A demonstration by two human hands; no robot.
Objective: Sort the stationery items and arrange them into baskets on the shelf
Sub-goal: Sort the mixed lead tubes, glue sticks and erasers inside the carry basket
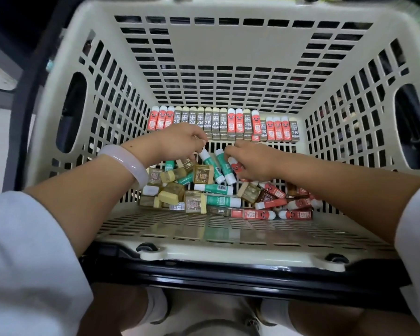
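Observation:
Both my hands reach into a beige slotted basket [228, 253]. Against its far wall stands a neat row of red erasers and grey 2B erasers [223, 123]. A loose pile of erasers [204, 192] lies at the near part of the floor: tan, green and red ones. My left hand [180, 141] pinches the top of a green eraser [210, 166] that stands tilted on the pile. My right hand [251, 162] grips a second green eraser [224, 167] beside it, and a red eraser [235, 166] shows under its fingers.
The basket sits on a black shelf frame [228, 282]. Tall slotted walls with oval handle holes [71, 112] close in both sides. A pale bangle [129, 163] is on my left wrist. My knees [121, 311] show below the shelf.

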